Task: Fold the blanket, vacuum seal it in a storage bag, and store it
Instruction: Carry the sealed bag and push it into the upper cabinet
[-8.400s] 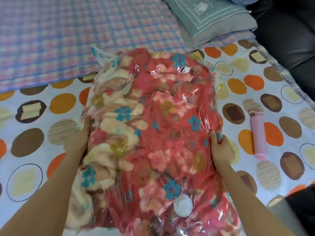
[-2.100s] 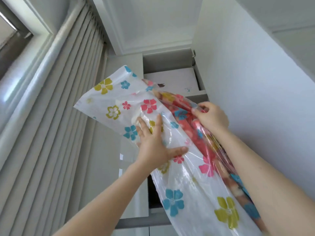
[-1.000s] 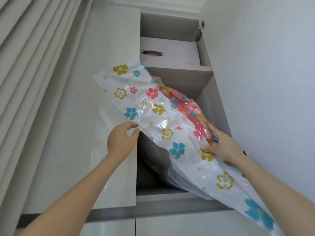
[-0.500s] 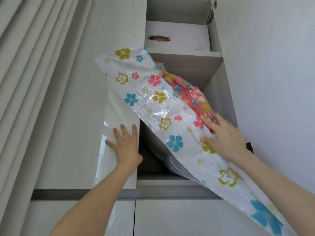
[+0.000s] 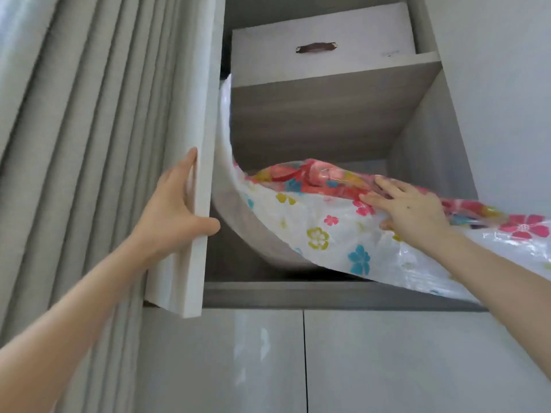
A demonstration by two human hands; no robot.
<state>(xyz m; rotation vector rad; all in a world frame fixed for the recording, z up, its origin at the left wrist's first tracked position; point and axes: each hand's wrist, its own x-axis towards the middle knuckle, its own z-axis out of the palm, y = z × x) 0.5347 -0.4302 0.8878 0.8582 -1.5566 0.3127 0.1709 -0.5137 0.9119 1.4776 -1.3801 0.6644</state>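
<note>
- The storage bag (image 5: 322, 231), clear plastic printed with small flowers, lies half inside an open cupboard compartment, directly under the right hand (image 5: 411, 213). The red floral blanket (image 5: 313, 177) shows through its upper face just beyond that hand's fingertips.
- One end of the bag curls upward beside the left hand's thumb, against the inner side of the cabinet door (image 5: 199, 263). The other end sticks out past the compartment's front edge, below the right forearm.
- Judging by how it sags and bends, the pack is soft and floppy rather than a rigid slab. It is probably bulky more than heavy, with a slick film that could slide off the ledge.
- A flat palm on the thick blanket part looks the surest place to push. The thin empty plastic ends would only crumple.
- The right hand lies on top of the bag with fingers spread and nearly straight, pressing rather than gripping. Its thumb sits lower on the white face.
- The left hand (image 5: 176, 210), well apart from the right, grips the door's edge, fingers on the outer face and thumb wrapped round the inner side.
- Above both hands a shelf board (image 5: 328, 114) carries a pale box (image 5: 322, 34) with a dark handle. A curtain (image 5: 89, 144) hangs left of the left hand.
</note>
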